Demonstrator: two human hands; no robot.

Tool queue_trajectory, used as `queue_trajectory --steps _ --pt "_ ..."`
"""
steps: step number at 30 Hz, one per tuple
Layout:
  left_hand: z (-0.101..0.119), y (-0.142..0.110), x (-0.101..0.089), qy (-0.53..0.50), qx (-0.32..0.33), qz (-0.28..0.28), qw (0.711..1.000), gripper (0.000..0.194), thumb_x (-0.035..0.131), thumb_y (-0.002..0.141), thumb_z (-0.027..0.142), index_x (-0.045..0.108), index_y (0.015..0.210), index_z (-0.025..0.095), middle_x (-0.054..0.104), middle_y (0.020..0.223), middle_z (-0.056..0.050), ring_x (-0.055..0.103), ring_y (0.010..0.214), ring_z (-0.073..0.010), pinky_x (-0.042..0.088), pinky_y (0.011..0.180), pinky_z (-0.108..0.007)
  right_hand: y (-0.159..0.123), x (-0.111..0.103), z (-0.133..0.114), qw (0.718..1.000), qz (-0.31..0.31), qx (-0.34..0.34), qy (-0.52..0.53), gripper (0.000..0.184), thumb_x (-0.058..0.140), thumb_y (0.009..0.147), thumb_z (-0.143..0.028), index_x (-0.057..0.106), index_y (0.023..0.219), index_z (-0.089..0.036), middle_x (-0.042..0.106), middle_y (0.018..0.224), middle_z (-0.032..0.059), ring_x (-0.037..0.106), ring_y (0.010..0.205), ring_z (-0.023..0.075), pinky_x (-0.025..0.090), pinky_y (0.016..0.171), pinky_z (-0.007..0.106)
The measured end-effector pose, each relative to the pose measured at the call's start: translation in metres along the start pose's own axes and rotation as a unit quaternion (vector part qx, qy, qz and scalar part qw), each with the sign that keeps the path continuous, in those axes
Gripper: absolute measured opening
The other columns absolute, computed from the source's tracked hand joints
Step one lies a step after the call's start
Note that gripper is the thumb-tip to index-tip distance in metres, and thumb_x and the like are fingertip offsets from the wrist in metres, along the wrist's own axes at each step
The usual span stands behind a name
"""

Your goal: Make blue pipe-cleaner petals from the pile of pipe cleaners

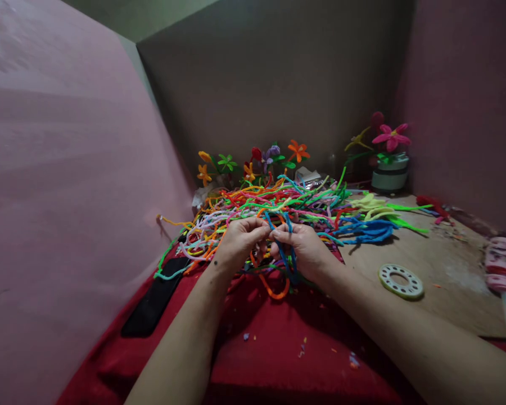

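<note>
- Blue wire (294,274): bent, between both hands, above the red cloth (278,360).
- Left hand (241,237): fingertips pinched on it.
- Right hand (307,246): fingers closed on it too.
- Bright pile (253,197): just behind the hands.

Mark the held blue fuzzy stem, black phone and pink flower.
Held blue fuzzy stem (294,274): head view, bottom of its loop.
Black phone (155,301): head view, middle of upper face.
Pink flower (391,138): head view, center of petals.
</note>
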State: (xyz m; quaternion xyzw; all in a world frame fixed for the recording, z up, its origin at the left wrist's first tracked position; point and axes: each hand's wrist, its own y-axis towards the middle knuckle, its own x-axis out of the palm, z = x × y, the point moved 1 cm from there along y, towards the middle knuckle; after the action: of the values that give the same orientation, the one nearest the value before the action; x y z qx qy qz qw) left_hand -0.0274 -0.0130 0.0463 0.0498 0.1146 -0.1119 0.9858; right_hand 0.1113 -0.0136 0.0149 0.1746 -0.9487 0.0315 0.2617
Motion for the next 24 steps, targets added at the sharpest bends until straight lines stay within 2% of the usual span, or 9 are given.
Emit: queue_trajectory --steps 8,14,20,24 --pt "0.003 -0.001 0.001 0.017 -0.011 -0.002 1.000 0.022 0.062 0.073 0.036 0.060 0.076 0.015 0.056 0.048 0.003 0.047 0.035 -0.0071 0.035 0.036 -0.017 0.000 -0.003 0.001 1.000 -0.007 -0.006 -0.011 0.019 0.066 0.065 -0.030 0.054 0.063 -0.015 0.061 0.048 0.0001 0.050 0.040 0.0090 0.038 0.044 0.021" --pt "0.007 -0.003 0.002 0.040 -0.008 0.025 0.999 0.017 0.060 0.073 0.033 0.058 0.073 0.015 0.053 0.045 0.004 0.045 0.035 -0.0057 0.033 0.037 -0.015 -0.001 -0.001 0.002 1.000 -0.012 -0.014 -0.024 0.021 0.068 0.064 -0.033 0.057 0.065 -0.015 0.062 0.050 0.0005 0.051 0.042 0.0096 0.039 0.045 0.022" --pt "0.008 -0.001 0.006 0.070 0.015 0.019 0.997 0.014 0.059 0.071 0.029 0.057 0.071 0.015 0.053 0.048 0.004 0.043 0.038 -0.0052 0.032 0.038 -0.015 -0.001 0.001 0.001 1.000 0.017 -0.013 -0.023 0.017 0.067 0.060 -0.028 0.060 0.065 -0.014 0.062 0.052 0.0012 0.052 0.046 0.0107 0.041 0.048 0.023" --pt "0.019 -0.011 -0.002 0.154 0.033 0.066 0.985 0.014 0.056 0.073 0.029 0.058 0.072 0.015 0.051 0.050 0.004 0.044 0.041 -0.0061 0.034 0.040 -0.016 0.004 -0.003 0.003 0.999 0.038 -0.027 0.001 0.017 0.072 0.054 -0.024 0.061 0.062 -0.014 0.056 0.050 -0.0027 0.046 0.045 0.0069 0.034 0.046 0.021"
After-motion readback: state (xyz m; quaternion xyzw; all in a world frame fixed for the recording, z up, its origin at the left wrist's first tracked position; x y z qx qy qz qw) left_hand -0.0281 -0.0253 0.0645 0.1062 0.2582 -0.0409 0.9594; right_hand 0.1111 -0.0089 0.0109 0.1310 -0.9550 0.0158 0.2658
